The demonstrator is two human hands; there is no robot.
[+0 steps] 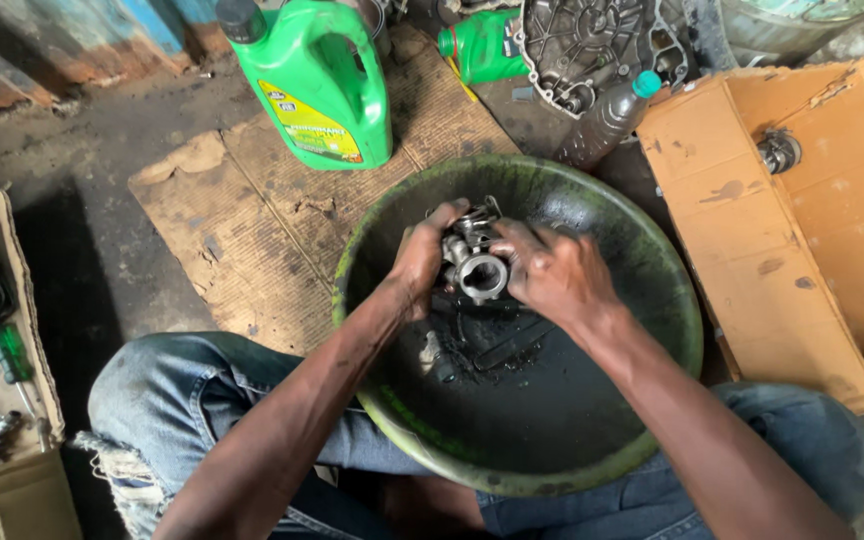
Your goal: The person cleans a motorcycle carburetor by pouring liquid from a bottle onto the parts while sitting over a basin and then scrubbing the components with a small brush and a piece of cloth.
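Observation:
A small grey metal engine part with a round bore is held over a large green basin. My left hand grips its left side. My right hand clasps its right side, fingers over the top. Dark oily liquid and a few small metal pieces lie in the bottom of the basin. The basin rests between my knees, which are in torn blue jeans.
A big green oil jug stands on cardboard behind the basin, with a smaller green bottle, a brown bottle and an engine cover. A flattened box with a small metal part lies right. A box with a screwdriver sits left.

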